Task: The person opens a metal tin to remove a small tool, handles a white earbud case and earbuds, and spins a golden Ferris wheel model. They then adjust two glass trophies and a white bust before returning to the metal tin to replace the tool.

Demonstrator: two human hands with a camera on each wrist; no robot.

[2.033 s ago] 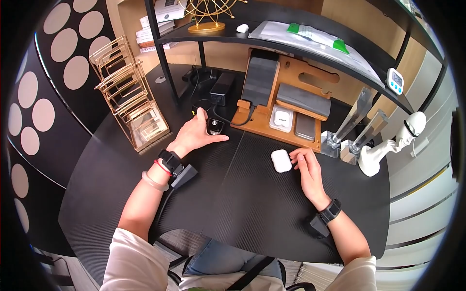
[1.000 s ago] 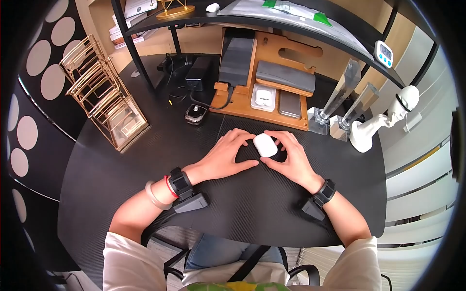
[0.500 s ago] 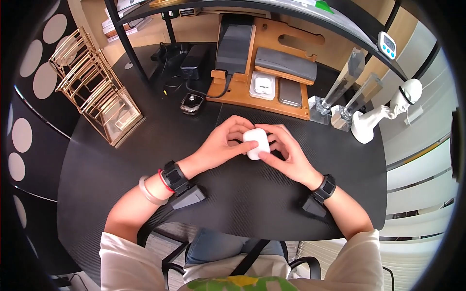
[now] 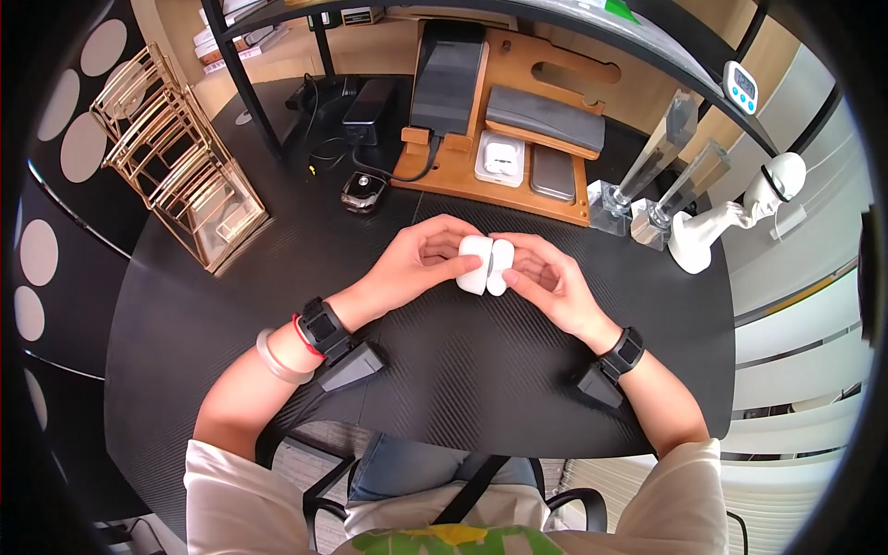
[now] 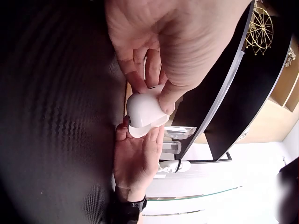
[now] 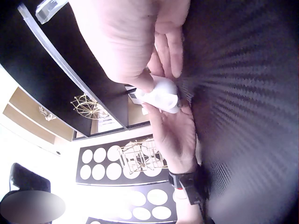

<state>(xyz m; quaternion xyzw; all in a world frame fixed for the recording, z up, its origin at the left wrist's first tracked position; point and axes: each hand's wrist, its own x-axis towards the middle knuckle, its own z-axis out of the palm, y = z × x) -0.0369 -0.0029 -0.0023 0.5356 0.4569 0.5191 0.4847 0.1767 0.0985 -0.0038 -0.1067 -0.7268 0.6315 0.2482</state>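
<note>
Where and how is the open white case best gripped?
Probably by its larger, rounded half, coming from the left, thumb on one face and fingers opposite, as the left hand holds it. The smaller half stands open toward the right hand; gripping that alone might swing it.

No brand or wording can be read with certainty: the white digital timer (image 4: 741, 88) at the upper right of the head view bears dark digits too small to make out, and lettering on the stacked books (image 4: 264, 43) is blurred
</note>
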